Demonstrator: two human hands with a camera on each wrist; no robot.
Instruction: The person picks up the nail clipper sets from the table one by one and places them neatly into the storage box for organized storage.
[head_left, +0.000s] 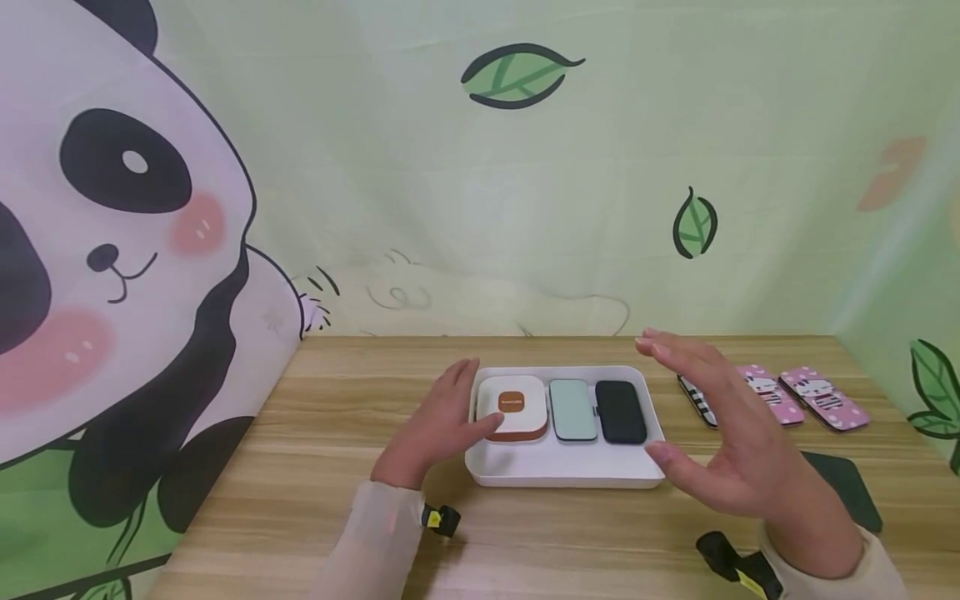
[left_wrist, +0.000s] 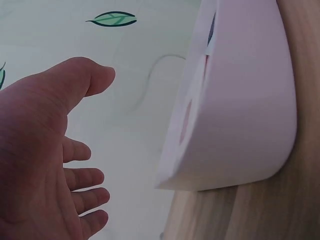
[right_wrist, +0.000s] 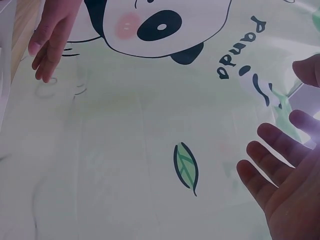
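A white tray (head_left: 562, 468) stands on the wooden table. In it, from left to right, lie a white square case with a brown base (head_left: 528, 408), a light green flat case (head_left: 573, 410) and a black flat case (head_left: 621, 412). My left hand (head_left: 442, 425) is at the tray's left end, its thumb over the corner of the square case; in the left wrist view that hand (left_wrist: 55, 150) appears apart from the tray wall (left_wrist: 245, 100). My right hand (head_left: 735, 433) hovers at the tray's right end with fingers extended, holding nothing. In the right wrist view its fingers (right_wrist: 270, 180) are spread.
To the right lie pink patterned cases (head_left: 825, 400), partly behind the right hand, beside a black-and-white striped edge (head_left: 697, 402). A dark green flat item (head_left: 847, 487) lies nearer, partly covered by the right wrist. A panda-print cloth (head_left: 375, 167) hangs behind the table.
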